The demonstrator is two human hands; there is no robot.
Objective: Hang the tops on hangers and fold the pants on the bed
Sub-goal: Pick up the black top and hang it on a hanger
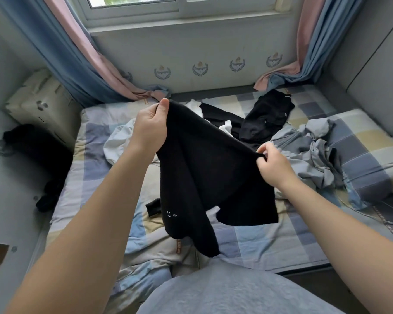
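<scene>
A black garment (209,177) with a small white face mark near its lower hem hangs in the air above the bed (281,243). My left hand (151,128) grips its upper left edge, thumb on top. My right hand (272,165) pinches its upper right edge. On the bed behind it lie another black garment (267,116), a grey crumpled garment (311,152), white cloth (196,107) and a pale top (120,141). No hanger is in view.
A checked quilt covers the bed. A cream pillow (43,103) and dark clothes (39,146) sit at the left wall. A folded checked blanket (370,150) lies at the right. Curtains (82,55) hang at both sides of the window.
</scene>
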